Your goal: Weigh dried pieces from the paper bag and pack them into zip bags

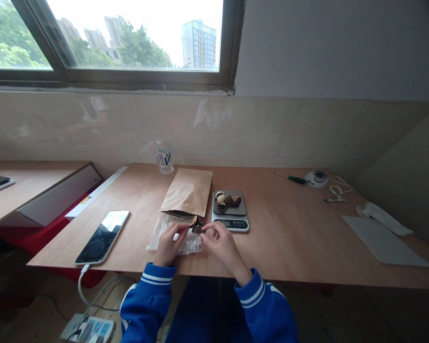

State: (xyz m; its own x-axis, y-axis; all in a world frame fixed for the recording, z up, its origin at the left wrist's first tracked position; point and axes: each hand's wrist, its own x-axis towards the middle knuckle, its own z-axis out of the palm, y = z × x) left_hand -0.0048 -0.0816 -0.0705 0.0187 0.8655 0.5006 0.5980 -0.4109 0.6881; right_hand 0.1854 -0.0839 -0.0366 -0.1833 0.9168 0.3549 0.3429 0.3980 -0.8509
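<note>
Between my two hands is a dark brown dried mushroom [197, 227] with a tan patch, pinched by the fingertips on both sides. My left hand [168, 244] grips its left edge, and my right hand [222, 244] its right edge. Under them lies a clear plastic bag [191, 245], flat and crinkled. Just behind, a brown kraft paper pouch [188, 190] rests with its mouth toward me, slightly parted. To the right stands a kitchen scale [240, 225] carrying several similar dark and tan pieces [232, 201], one with a pale cream face. Its display digits are too small to read.
A phone [103, 238] on a charging cable lies at left, above a power strip [89, 328]. A bottle [164, 158] stands at the back. On the right are a screwdriver [297, 179], a white dome camera [319, 178], a white cable [338, 191] and a white sheet [384, 240].
</note>
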